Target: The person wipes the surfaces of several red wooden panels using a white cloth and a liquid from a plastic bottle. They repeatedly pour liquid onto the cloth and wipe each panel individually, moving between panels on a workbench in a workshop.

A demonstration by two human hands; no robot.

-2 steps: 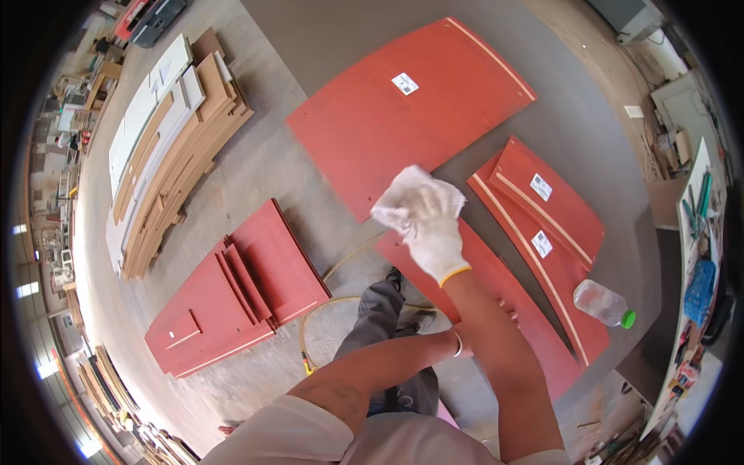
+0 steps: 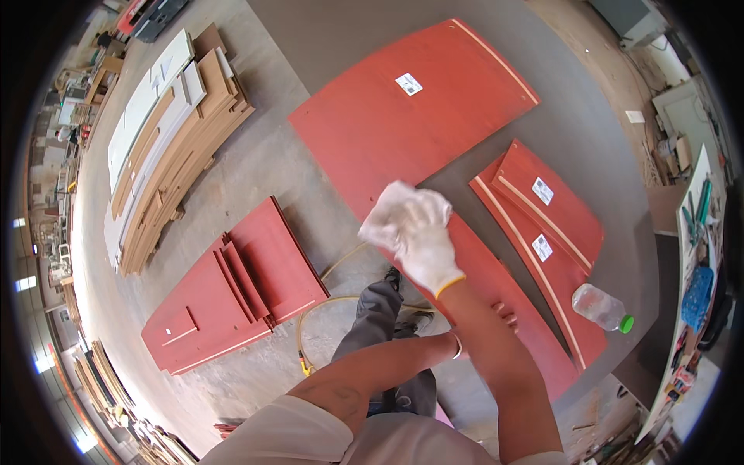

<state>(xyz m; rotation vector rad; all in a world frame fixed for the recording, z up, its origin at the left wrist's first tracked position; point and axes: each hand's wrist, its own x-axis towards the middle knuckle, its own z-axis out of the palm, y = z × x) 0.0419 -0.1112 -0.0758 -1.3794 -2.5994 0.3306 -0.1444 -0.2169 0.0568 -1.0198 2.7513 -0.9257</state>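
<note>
My right hand [image 2: 426,244], in a white knit glove with a yellow cuff, is closed on a white cloth [image 2: 381,218]. The cloth is over the far end of a long, narrow red panel [image 2: 484,267] in front of me. My left arm crosses under the right forearm. Of my bare left hand [image 2: 507,316], only fingertips show, slightly apart, resting on the same panel; the right forearm hides the rest. Beyond lies a large red panel [image 2: 403,124] with a white label. To the right, two curved red panels [image 2: 554,225] with pale edge strips overlap.
A clear bottle with a green cap [image 2: 601,306] lies by the curved panels. Stacked red panels [image 2: 240,287] sit on the floor at left, with a pile of boards [image 2: 178,147] behind. A yellow hose [image 2: 301,329] runs near my feet. Tools [image 2: 697,209] lie on a board at far right.
My right hand and the cloth have shifted a little to the left and nearer to me. My left hand stays on the panel.
</note>
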